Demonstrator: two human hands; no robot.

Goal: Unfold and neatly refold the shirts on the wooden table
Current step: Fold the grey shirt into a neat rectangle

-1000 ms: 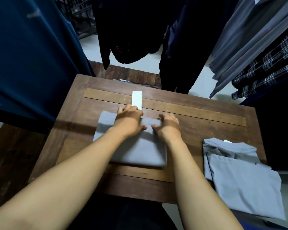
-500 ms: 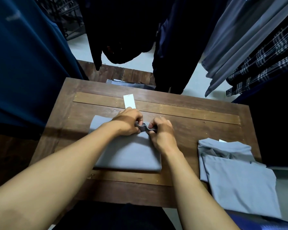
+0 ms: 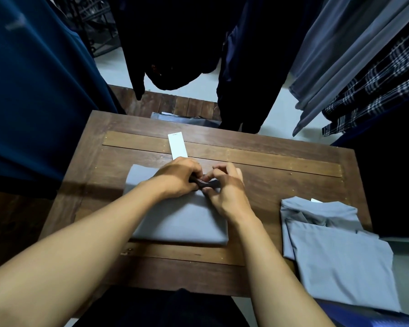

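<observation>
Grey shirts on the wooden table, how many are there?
2 visible: a folded shirt at centre, pinched by left hand and right hand; a looser pile at the right edge of the table, possibly two stacked.

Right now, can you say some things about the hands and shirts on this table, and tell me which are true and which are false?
1. The left hand and the right hand both pinch the far edge of the folded grey shirt. True.
2. The second grey shirt lies on the left side of the wooden table. False: it lies on the right side, beside the right arm.
3. A long white tag lies on the wooden table just beyond the hands. True.
4. The plaid garment lies folded on the table. False: it hangs at the upper right.
</observation>
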